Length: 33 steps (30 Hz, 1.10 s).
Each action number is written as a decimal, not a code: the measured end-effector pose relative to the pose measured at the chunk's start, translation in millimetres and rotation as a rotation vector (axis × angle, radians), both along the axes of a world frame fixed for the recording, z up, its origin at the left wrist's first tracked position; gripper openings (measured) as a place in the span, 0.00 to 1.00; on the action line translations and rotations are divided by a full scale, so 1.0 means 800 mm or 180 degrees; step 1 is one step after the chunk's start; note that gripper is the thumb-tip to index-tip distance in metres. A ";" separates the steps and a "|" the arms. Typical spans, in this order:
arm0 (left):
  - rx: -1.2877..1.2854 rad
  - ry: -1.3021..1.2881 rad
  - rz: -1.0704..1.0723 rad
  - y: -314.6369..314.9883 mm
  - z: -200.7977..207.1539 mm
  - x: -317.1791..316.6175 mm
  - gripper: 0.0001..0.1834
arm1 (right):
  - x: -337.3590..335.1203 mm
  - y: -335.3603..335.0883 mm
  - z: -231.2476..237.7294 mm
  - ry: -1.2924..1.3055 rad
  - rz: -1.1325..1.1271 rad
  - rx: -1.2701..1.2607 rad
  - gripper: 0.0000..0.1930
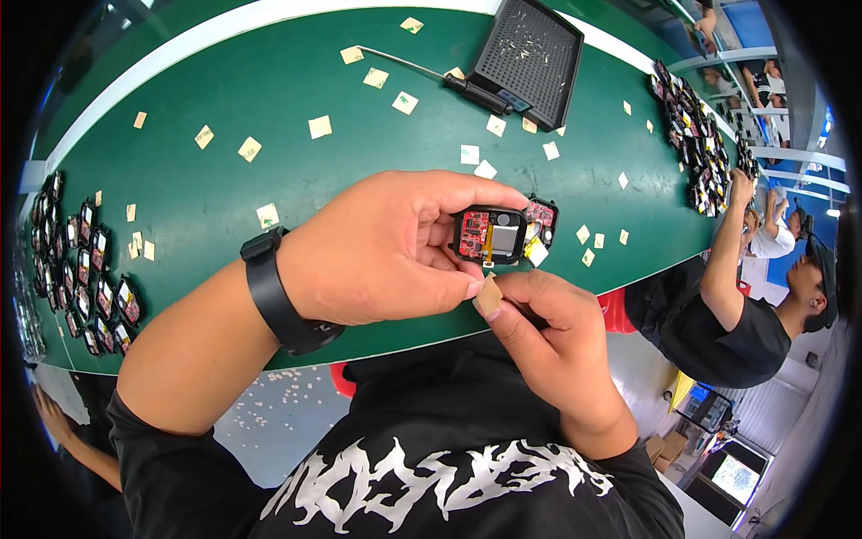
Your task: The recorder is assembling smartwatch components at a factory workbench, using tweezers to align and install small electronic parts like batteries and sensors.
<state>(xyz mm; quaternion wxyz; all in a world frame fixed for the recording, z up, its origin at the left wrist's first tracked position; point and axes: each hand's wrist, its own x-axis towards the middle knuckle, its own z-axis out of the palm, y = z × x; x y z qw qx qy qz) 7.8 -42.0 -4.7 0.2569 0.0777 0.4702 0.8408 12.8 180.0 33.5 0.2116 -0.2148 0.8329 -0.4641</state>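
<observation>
My left hand (386,242) is closed around a small opened electronic device (473,235): a black housing with a red circuit board, a silver square part and a yellow flex strip. To its right hangs its other half (542,216), which shows a red board and a white-and-yellow piece. Just below the device, my right hand (552,319) pinches a small tan paper square (488,296) between thumb and forefinger. The left thumb tip is close beside that square. A black band (278,296) circles my left wrist.
Many small paper squares (321,127) lie scattered over the green table (296,175). A black perforated tray (528,58) and a black-handled screwdriver (480,93) are at the back. Similar devices are grouped at the left (85,269) and right (691,144). A co-worker (745,314) sits at the right.
</observation>
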 end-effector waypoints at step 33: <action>-0.0364 -0.0304 0.0208 0.008 0.015 0.001 0.26 | 0.037 0.306 -0.087 -0.0589 -0.2914 0.0489 0.06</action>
